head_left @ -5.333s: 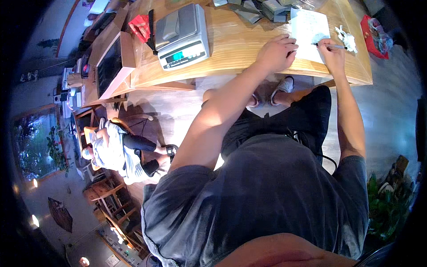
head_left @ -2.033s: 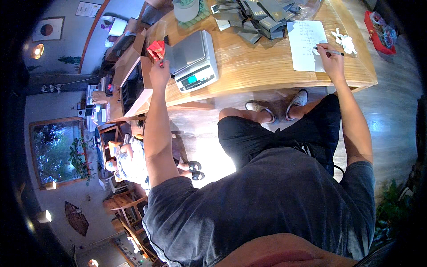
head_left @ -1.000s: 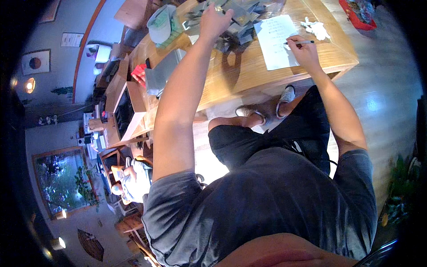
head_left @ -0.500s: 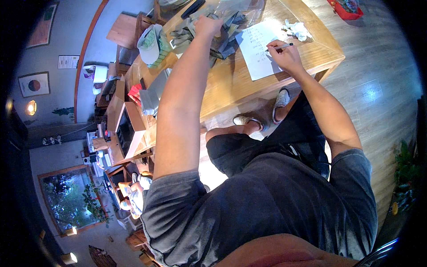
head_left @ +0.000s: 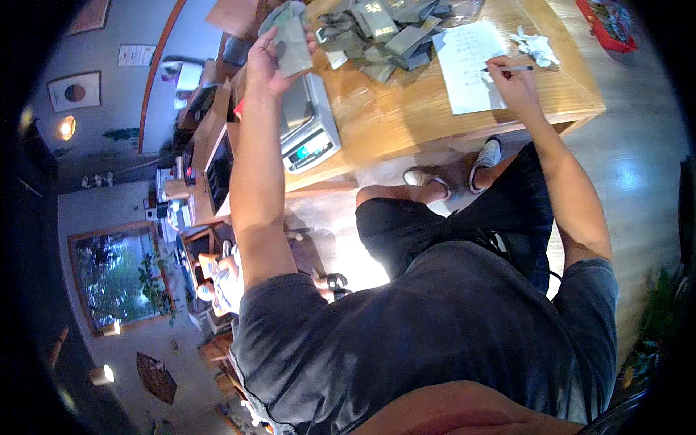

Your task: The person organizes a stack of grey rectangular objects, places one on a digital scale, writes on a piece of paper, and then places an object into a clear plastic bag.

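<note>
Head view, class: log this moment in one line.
left hand: holds grey packet, near scale; right hand: holds pen, over paper; table: packet pile

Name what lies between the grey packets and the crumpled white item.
The head view shows the written-on white sheet between the grey packets and the crumpled white item.

No legible text on paper or packets.
</note>
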Tool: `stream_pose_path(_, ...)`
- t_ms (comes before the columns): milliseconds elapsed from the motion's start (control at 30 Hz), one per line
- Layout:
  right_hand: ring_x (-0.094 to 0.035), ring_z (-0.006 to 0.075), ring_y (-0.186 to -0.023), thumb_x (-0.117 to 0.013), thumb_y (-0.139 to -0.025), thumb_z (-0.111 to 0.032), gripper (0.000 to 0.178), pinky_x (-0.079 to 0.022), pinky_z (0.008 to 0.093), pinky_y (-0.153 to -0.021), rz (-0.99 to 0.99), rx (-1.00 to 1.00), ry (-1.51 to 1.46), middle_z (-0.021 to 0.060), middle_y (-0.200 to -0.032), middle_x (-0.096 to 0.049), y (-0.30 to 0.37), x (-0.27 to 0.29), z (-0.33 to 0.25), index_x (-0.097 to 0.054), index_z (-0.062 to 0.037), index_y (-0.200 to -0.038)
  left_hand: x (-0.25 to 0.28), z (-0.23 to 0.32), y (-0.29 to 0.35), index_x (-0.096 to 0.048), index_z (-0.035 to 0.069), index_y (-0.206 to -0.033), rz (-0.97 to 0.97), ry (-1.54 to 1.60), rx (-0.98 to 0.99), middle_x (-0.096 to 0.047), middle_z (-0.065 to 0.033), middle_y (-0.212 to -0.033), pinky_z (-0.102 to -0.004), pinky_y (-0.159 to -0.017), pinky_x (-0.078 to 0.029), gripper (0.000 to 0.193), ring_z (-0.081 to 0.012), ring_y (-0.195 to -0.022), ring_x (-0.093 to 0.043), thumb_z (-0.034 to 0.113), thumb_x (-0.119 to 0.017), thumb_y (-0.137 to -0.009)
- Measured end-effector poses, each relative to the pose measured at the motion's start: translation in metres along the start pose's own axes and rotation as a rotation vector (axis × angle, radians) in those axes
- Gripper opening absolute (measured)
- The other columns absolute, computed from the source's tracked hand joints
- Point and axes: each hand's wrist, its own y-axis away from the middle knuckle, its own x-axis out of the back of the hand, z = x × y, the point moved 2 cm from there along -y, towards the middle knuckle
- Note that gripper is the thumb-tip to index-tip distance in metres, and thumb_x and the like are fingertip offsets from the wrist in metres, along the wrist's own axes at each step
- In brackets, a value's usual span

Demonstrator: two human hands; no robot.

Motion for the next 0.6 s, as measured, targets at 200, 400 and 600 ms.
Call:
stream_pose_path(200,-0.058,0.0108,-0.065,-0.063,-0.092,-0.026,0.024,-0.046,0.0275,-0.06,0.04,0.074,0.013,0.0049,-0.071,-0.066,-0.001,-0.004,-0.004,-0.072,-0.0057,-0.102,0.11,0.054,0.071,-0.06,-0.007,-0.118,0.774,-0.885,-0.328,-0.069,-0.0165,-0.105,-0.0402,-0.082,-0.055,0.049,-0.0273,-0.09,-0.068,0.034,-0.062,-0.092)
stream_pose_path(400,-0.059,0.0119,-0.066,-0.063,-0.091,-0.024,0.023,-0.046,0.0282,-0.061,0.027,0.062,0.102,0.006,-0.072,-0.067,0.001,0.003,-0.011,-0.071,-0.0029,-0.099,0.163,0.042,0.105,-0.071,-0.004,-0.091,0.942,-1.617,0.13,-0.07,-0.011,-0.087,-0.03,-0.072,-0.052,0.049,-0.0198,-0.082,-0.069,0.044,-0.073,-0.082)
stream_pose_path(600,-0.06,0.0125,-0.065,-0.063,-0.091,-0.023,0.023,-0.047,0.0278,-0.061,0.028,0.034,0.1,0.0069,-0.072,-0.068,0.002,0.009,-0.005,-0.072,-0.0035,-0.099,0.204,0.003,0.093,-0.07,-0.006,-0.091,0.87,-1.267,0.106,-0.072,-0.0163,-0.089,-0.036,-0.071,-0.053,0.05,-0.0235,-0.078,-0.07,0.04,-0.079,-0.074)
